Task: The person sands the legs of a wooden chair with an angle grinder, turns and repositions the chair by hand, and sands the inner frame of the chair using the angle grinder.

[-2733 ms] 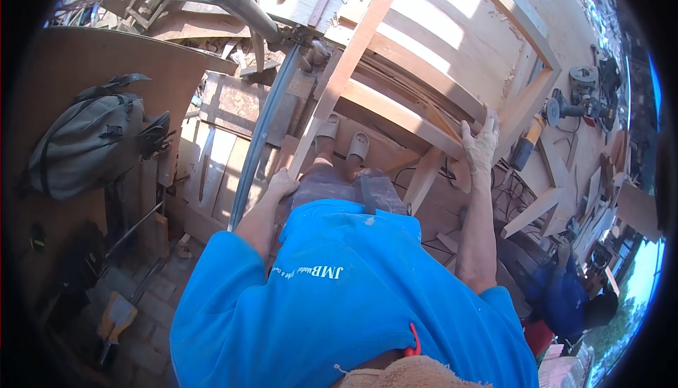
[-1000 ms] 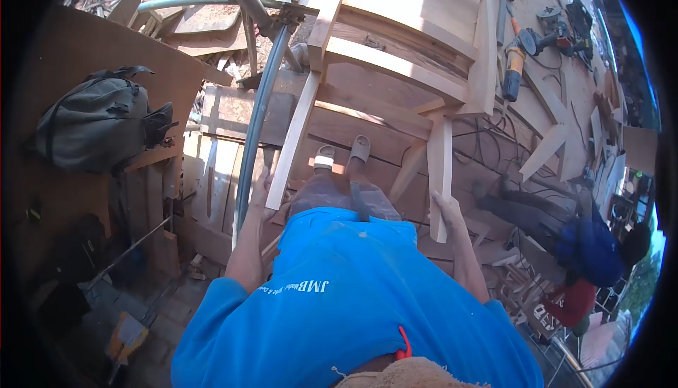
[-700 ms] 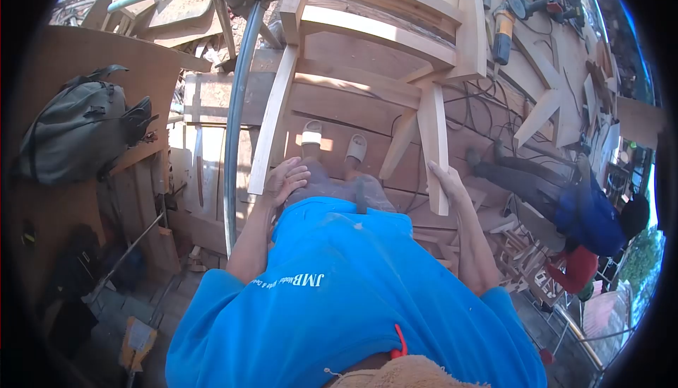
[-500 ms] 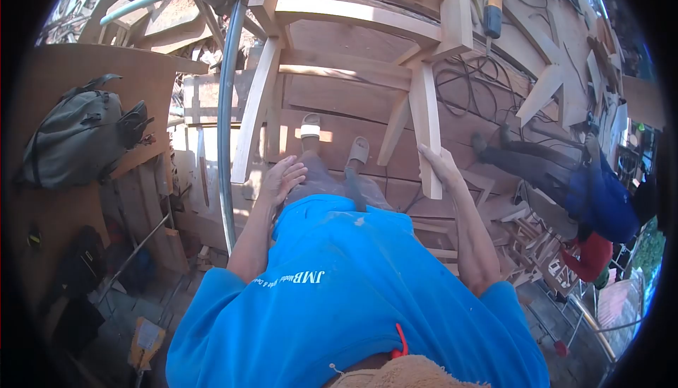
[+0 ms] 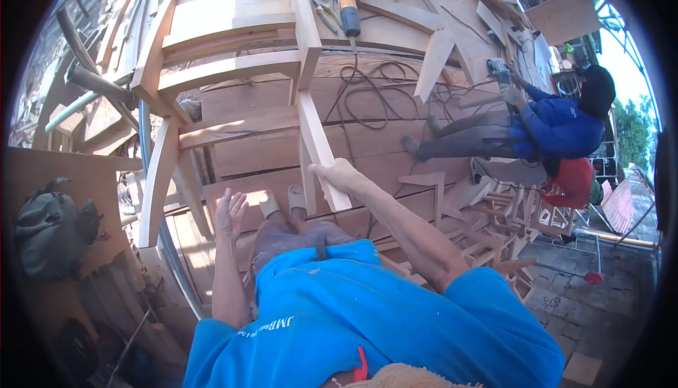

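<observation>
One chair frame (image 5: 233,68), right hand (image 5: 339,176) fingers gripping one leg (image 5: 316,130), left hand (image 5: 231,213) fingers spread

Wooden frame (image 5: 229,70): far end cut off by the upper edge.
Right hand (image 5: 337,176): underside, against the frame's leg (image 5: 318,134), hidden.
Shirt print (image 5: 280,324): small letters beside "JMB" unreadable.
Red-shirted person (image 5: 573,183): partly hidden behind blue-shirted co-worker (image 5: 561,127).
Brown cloth (image 5: 417,376): cut off below.

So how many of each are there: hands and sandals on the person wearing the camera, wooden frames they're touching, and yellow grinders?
Hands: 2, the left hand and the right hand
Sandals: 2
Wooden frame touched by the right hand: 1
Yellow grinder: 1
Total: 6
</observation>
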